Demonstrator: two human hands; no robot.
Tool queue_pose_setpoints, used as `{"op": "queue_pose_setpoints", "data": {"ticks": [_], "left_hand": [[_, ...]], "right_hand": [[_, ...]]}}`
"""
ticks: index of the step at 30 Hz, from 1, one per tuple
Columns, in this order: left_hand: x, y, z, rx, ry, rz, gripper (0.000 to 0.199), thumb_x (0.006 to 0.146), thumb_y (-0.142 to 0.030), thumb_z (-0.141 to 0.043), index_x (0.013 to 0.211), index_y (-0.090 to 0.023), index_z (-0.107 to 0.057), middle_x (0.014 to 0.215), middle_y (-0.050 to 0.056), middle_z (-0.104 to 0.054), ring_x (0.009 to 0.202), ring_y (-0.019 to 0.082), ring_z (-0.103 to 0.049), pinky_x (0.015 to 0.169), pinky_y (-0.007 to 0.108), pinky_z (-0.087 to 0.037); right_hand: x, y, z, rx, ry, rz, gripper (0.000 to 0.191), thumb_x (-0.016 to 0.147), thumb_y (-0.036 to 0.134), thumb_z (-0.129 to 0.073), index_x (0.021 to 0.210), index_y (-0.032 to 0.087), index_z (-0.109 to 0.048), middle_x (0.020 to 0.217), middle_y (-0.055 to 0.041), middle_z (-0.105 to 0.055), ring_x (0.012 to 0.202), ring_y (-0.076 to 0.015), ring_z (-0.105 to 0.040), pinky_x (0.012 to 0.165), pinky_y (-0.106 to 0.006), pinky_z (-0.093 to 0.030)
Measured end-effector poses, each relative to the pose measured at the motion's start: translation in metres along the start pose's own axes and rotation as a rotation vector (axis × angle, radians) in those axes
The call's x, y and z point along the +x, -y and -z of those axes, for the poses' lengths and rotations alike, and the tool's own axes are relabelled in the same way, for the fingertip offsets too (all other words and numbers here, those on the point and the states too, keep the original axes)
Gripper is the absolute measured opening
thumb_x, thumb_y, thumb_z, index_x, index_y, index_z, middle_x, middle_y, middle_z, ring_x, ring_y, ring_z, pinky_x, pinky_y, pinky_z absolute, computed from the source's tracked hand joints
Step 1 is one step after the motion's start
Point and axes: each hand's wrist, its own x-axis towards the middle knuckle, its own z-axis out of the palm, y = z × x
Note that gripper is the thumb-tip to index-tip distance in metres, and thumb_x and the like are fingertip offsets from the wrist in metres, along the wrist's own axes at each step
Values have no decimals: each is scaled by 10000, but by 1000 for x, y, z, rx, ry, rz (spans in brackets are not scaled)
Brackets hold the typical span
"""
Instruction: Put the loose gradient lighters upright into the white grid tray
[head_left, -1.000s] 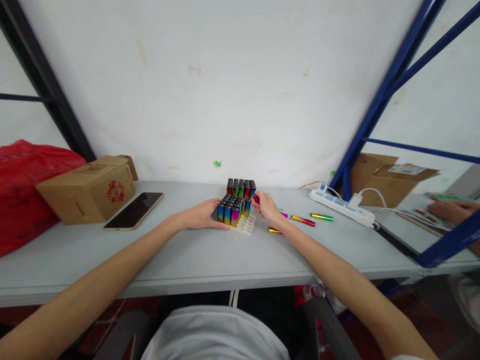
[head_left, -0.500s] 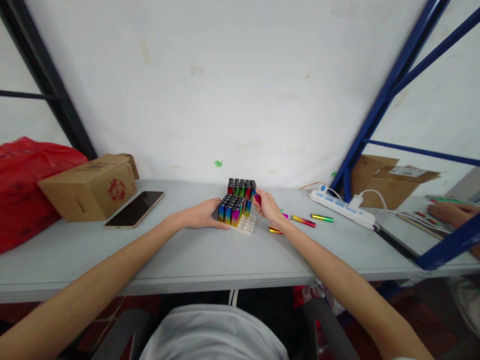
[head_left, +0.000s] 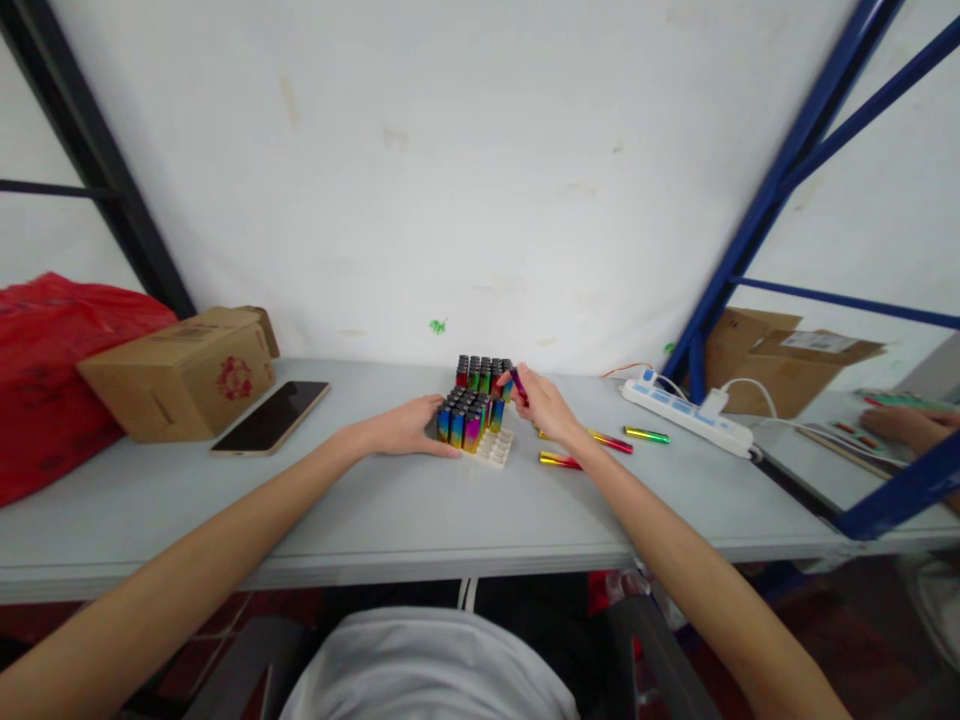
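A white tray [head_left: 495,449] with small cells holds several upright lighters [head_left: 457,427], metallic and many-coloured with black tops. My left hand [head_left: 409,428] is wrapped round the tray's left side, its thumb along the front edge. Near the right side of the upright lighters, my right hand [head_left: 546,405] pinches a purple lighter [head_left: 518,382], held tilted above the table. Behind this tray stands another group of red, green and blue lighters [head_left: 484,376]. Loose lighters lie right of the tray: a yellow-red one [head_left: 559,460], a red one [head_left: 615,442] and a green one [head_left: 646,435].
A phone [head_left: 271,417], a cardboard box [head_left: 180,378] and a red bag [head_left: 60,380] are at left. A white power strip [head_left: 686,415] with cables lies at right by a blue rack post [head_left: 757,210]. Beyond it, another person's hand [head_left: 900,428] shows.
My right hand has shifted slightly up and right, and the purple lighter in it has turned to a steeper tilt. My left hand stays on the tray.
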Motion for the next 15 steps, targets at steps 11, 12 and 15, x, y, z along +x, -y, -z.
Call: {"op": "queue_pose_setpoints", "data": {"ticks": [11,12,15], "left_hand": [[-1,6,-2,9,-13,-11,681,789,-585,-783,1326,-197,-625,1299,70,-677,1171,291,-640,1044,337,-472],[-1,5,-2,9,-14,-14,681,790,-583,-783,1328,-197,-625,1301,68,-676,1166,288,-643,1040,331,-474],[-1,5,-2,20,-14,-13,672,794,-585,-780,1322,-197,-634,1302,70,-675,1159,284,-645,1049,329,-467]], "right_hand": [[-7,13,9,-515,-29,372,279,959,478,-607,950,199,-614,786,-15,-636,690,-150,-574,651,-276,-470],[-8,12,9,-517,-11,345,273,958,472,-614,952,199,-615,736,1,-640,649,-144,-573,634,-272,-458],[-8,10,9,-490,52,270,274,941,468,-645,903,200,-603,681,15,-677,593,-137,-598,601,-259,-445]]}}
